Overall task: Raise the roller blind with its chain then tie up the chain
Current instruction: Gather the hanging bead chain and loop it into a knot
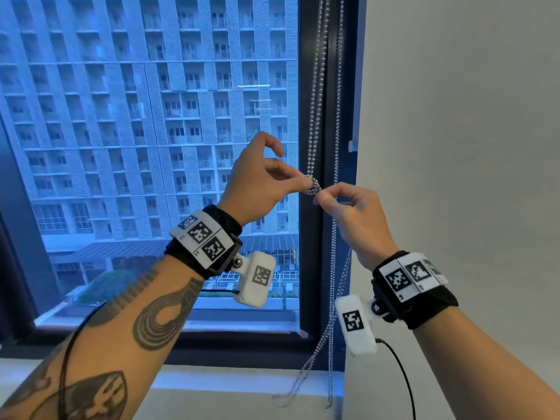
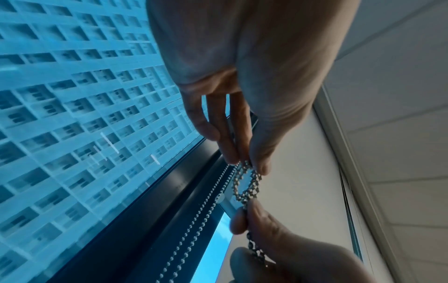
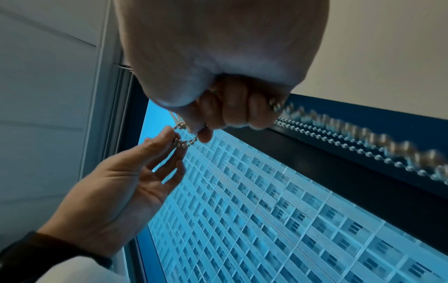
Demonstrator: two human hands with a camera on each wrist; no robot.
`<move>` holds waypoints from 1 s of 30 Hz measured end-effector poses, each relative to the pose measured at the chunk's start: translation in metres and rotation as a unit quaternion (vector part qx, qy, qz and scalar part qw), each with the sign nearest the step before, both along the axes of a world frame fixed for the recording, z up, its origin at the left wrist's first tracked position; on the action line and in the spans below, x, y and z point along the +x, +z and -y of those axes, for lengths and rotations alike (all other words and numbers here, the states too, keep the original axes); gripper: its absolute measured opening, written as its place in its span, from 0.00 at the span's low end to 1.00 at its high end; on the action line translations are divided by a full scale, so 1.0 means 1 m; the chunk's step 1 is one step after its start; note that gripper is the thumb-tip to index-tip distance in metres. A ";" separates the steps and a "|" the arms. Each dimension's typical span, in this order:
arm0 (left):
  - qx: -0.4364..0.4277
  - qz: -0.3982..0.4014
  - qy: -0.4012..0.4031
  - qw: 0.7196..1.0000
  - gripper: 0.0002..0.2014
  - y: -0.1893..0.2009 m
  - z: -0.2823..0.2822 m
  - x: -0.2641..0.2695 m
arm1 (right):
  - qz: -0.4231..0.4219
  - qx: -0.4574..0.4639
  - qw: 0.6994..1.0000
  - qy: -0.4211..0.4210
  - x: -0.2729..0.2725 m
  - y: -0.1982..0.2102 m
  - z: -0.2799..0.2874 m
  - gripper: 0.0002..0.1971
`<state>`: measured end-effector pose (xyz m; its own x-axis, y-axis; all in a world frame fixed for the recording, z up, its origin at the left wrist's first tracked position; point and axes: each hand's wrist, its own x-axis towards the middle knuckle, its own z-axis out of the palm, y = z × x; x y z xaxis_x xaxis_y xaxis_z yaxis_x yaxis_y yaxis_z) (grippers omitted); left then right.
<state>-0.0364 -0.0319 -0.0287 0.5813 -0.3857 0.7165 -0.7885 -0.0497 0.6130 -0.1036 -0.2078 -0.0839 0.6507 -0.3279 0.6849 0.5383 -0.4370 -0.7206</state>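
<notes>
A silver bead chain [image 1: 316, 86] hangs in several strands along the dark right window frame. At chest height it is twisted into a small loop [image 1: 312, 185]. My left hand [image 1: 304, 180] pinches the loop's left side between thumb and fingers. Just right of it, my right hand [image 1: 320, 197] pinches the strand leaving the loop. The left wrist view shows the loop [image 2: 247, 183] stretched between my left fingertips [image 2: 232, 159] and my right hand [image 2: 244, 214]. In the right wrist view my right hand [image 3: 198, 134] curls round the chain [image 3: 339, 137]. No blind fabric covers the glass.
The chain's slack [image 1: 333, 298] drops past my right wrist to the pale windowsill [image 1: 227, 383]. The dark frame [image 1: 312, 268] stands behind the chain, with a white wall [image 1: 454, 116] to its right. A small white bracket [image 1: 351, 146] sits on the frame edge.
</notes>
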 end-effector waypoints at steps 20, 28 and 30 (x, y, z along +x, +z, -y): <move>0.117 0.040 -0.025 0.992 0.13 -0.001 0.007 0.003 | -0.005 -0.015 1.000 -0.004 0.006 -0.015 -0.018 0.19; 0.046 0.161 0.025 0.986 0.07 -0.022 0.013 0.002 | -0.009 0.029 1.000 -0.010 0.005 -0.015 -0.011 0.17; 0.056 0.215 0.031 0.975 0.06 -0.024 0.014 -0.001 | 0.003 0.009 0.999 -0.041 0.004 -0.016 -0.014 0.17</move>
